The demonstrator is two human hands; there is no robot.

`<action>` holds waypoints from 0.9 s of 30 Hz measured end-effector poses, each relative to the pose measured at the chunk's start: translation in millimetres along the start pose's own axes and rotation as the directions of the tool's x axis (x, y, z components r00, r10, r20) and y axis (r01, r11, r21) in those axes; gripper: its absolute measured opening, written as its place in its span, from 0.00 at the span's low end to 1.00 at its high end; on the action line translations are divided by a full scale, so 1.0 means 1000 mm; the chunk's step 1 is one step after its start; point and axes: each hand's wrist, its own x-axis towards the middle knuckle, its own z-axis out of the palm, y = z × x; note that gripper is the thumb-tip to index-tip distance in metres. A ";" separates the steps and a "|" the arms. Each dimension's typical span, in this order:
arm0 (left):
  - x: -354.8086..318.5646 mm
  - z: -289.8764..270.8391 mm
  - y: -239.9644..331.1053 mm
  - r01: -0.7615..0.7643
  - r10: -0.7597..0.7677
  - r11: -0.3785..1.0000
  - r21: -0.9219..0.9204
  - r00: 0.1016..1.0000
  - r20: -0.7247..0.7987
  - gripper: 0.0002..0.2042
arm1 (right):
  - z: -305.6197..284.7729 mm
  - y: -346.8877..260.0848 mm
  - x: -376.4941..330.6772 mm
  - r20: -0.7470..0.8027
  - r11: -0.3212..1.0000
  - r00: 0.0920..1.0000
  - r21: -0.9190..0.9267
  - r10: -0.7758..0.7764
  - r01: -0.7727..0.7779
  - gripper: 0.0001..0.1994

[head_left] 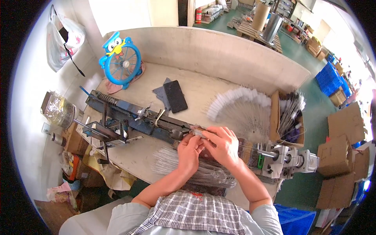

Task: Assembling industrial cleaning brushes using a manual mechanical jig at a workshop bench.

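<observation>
My left hand (188, 153) and my right hand (222, 145) meet at the end of a long dark metal fixture (164, 122) on the bench. The fingers of both are pinched together. A small whitish piece (199, 133), perhaps bristles, shows at the right fingertips; its kind is unclear. What the left fingertips hold, if anything, is hidden. Below my hands lies a bundle of thin looped wires (211, 174). White-tipped wire brushes (241, 105) are fanned out beyond my right hand. To the right sits a motor-driven chuck with a shaft (288, 158).
A black phone (176, 96) lies on a grey cloth. A blue cartoon-shaped fan (123, 62) stands at the back left. A cardboard box (290, 121) of brushes is at the right, a hand crank (103, 154) at the left. A raised panel (219, 45) borders the bench.
</observation>
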 end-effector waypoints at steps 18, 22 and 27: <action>0.004 -0.004 -0.004 0.027 -0.028 0.999 -0.044 0.999 -0.033 0.09 | -0.005 -0.008 0.006 -0.069 1.000 0.997 -0.014 -0.027 0.026 0.13; 0.002 -0.004 0.001 0.059 -0.058 0.998 0.015 0.998 -0.009 0.11 | -0.019 -0.001 -0.004 0.041 0.990 0.998 -0.135 0.045 -0.039 0.09; -0.004 -0.004 0.006 0.108 -0.108 0.994 -0.021 0.994 -0.022 0.20 | -0.020 -0.003 -0.014 0.121 0.985 0.992 -0.173 0.045 -0.024 0.05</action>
